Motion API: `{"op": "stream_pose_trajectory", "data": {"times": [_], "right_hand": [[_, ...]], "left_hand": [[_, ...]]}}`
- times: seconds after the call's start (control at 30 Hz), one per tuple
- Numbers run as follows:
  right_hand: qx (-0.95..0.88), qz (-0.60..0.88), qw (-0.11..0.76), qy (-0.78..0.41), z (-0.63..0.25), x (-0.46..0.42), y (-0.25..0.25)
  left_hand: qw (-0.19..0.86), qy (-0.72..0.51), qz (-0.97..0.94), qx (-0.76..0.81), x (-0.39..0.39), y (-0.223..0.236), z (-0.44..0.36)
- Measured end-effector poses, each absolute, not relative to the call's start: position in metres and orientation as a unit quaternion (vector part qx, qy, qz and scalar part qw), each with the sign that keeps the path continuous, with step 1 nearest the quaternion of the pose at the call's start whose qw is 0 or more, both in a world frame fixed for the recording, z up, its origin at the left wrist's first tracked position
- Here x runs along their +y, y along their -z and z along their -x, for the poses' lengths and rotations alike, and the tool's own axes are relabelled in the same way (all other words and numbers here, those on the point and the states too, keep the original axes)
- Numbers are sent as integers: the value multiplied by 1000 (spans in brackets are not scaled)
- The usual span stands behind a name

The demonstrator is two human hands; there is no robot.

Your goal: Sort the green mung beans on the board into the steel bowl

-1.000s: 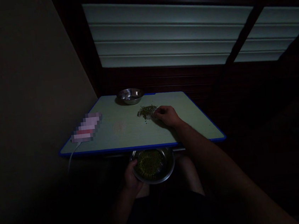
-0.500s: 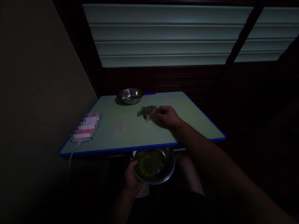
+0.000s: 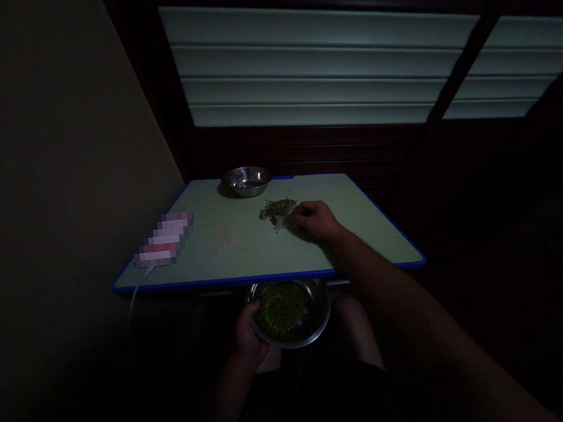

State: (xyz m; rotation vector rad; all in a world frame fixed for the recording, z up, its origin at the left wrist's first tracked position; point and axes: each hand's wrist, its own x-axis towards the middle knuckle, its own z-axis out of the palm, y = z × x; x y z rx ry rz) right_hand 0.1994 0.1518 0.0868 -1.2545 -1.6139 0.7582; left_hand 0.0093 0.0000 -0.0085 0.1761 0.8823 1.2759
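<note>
Head view, tabletop (image 3: 241, 263): pale, blue-edged, bearing the green heap and far bowl.
Near bowl (image 3: 296, 344): just beyond the tabletop's near edge, above the lap; apparently stiff, smooth metal, probably light alone, heavier loaded; best gripped by opposite sides of the rim. Round, without a long axis, mouth upward.
Far bowl (image 3: 250, 191): upright near the back edge.
Left hand (image 3: 249, 336): closed on the near bowl's left rim, thumb over it.
Right hand (image 3: 319, 220): at the green heap's right side, narrow at the fingertips; impossible to tell if holding a grain.
Green heap (image 3: 277, 209): on the tabletop, loose, longest roughly side-to-side.
Green grains (image 3: 280, 307): inside near bowl; likely hard, light, prone to rolling; best pinched singly. Too small for reading direction.
</note>
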Motion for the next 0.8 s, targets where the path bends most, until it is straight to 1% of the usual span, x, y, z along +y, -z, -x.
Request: {"op": "stream_pose_trajectory", "data": {"times": [0.47, 0.63, 0.8], "right_hand": [[-688, 508, 437, -280, -200, 156, -81], [-701, 509, 415, -278, -201, 157, -79], [-693, 506, 414, -303, -201, 157, -80]], "left_hand": [[719, -575, -62, 385, 1, 12, -9], [718, -570, -60, 395, 1, 12, -9], [719, -571, -68, 390, 0, 11, -9]]}}
